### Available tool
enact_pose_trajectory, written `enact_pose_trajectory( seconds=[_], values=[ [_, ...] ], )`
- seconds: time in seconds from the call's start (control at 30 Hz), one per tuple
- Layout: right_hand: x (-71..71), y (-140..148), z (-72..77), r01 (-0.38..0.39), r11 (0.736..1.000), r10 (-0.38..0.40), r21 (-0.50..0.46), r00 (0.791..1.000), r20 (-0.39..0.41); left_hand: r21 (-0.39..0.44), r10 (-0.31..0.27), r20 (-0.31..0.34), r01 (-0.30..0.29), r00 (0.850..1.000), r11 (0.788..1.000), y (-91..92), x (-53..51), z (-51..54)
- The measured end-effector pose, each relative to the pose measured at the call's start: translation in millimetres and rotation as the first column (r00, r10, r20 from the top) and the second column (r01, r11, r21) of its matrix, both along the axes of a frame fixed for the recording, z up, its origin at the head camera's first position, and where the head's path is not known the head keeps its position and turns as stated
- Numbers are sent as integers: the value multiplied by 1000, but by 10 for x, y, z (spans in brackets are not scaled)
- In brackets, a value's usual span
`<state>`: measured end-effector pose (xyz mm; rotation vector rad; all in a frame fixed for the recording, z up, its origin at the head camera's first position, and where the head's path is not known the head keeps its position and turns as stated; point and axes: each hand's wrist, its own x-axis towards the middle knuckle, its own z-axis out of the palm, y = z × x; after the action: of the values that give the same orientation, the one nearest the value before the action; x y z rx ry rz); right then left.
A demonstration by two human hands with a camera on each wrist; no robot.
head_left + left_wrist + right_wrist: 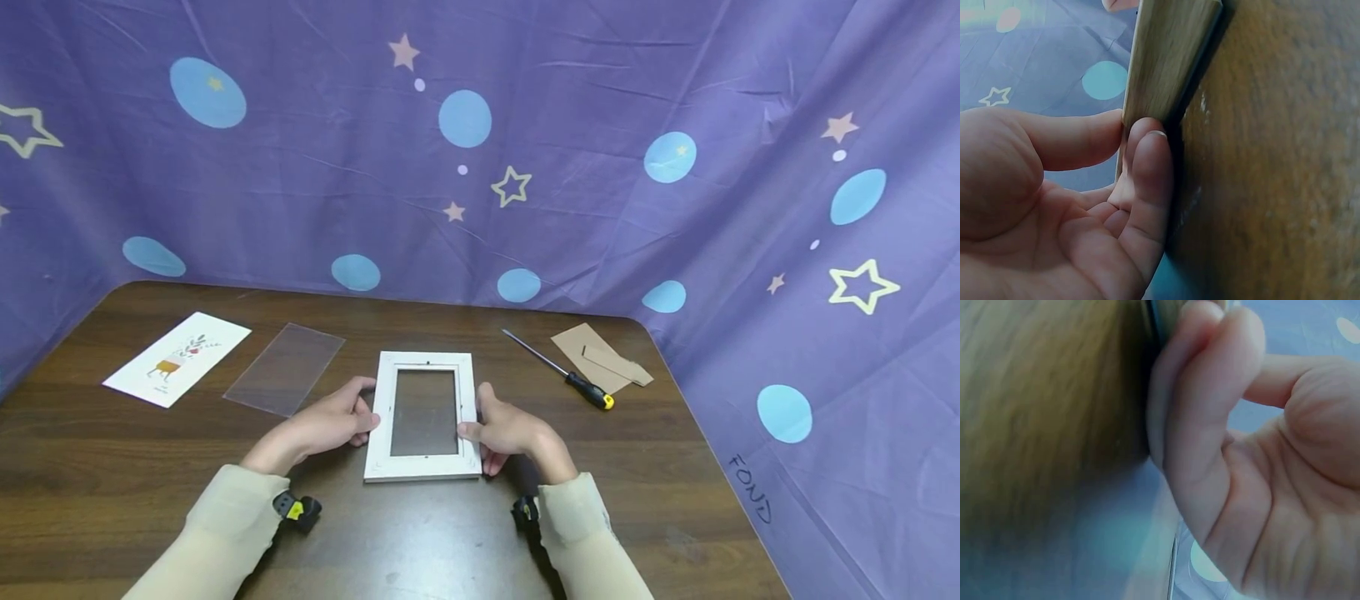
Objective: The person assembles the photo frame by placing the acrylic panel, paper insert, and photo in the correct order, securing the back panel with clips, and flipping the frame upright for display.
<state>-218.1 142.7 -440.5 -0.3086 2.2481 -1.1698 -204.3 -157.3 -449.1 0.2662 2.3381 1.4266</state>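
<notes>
A white picture frame (385, 425) lies at the middle of the table, its central opening showing the dark tabletop. On its left side my left hand (326, 423) grips the edge, thumb on top. My right hand (513, 429) holds the right edge in the same way. In the left wrist view the thumb and fingers (1150, 162) pinch the side of the frame (1169, 56), which stands just off the wood or touches it; I cannot tell which. The curled fingers (1204, 419) in the right wrist view hide most of the frame there.
To the left lie a white card (161, 375) with a printed plant and a clear sheet (285, 369). A screwdriver (558, 369) and a brown backing board (581, 340) with a flap lie at the right. A purple curtain (585, 100) hangs behind the table (675, 483).
</notes>
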Motion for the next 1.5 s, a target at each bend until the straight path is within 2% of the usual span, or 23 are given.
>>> enact_pose_trajectory(
  seconds=[0.37, 0.47, 0.6, 0.73, 0.87, 1.03, 1.27, 1.5],
  values=[
    [-22, 25, 8, 21, 999, -19, -32, 999, 43, 10, 6, 9, -6, 1000, 1000, -21, -4, 31],
    [-18, 28, 6, 26, 999, -24, -35, 998, 52, 5, 8, 5, -8, 1000, 1000, -77, -29, 44],
    [-16, 14, -1, 29, 999, -27, -30, 999, 47, -35, 42, -58, -44, 997, 998, -247, -85, 68],
    [-16, -3, 2, 31, 999, -30, -24, 999, 35, -107, 108, -167, -127, 980, 986, -481, -132, 115],
    [-13, -10, 10, 43, 999, -42, -21, 999, 30, -205, 176, -255, -231, 951, 951, -719, -150, 165],
    [-8, -10, 4, 52, 999, -52, -13, 998, 30, -304, 211, -336, -318, 918, 898, -990, -167, 166],
    [-8, -3, -11, 54, 999, -53, -8, 998, 26, -372, 241, -356, -374, 903, 850, -1192, -174, 118],
    [-3, -14, -3, 57, 998, -57, -6, 998, 32, -461, 288, -364, -440, 886, 771, -1224, -123, 98]
  ],
)
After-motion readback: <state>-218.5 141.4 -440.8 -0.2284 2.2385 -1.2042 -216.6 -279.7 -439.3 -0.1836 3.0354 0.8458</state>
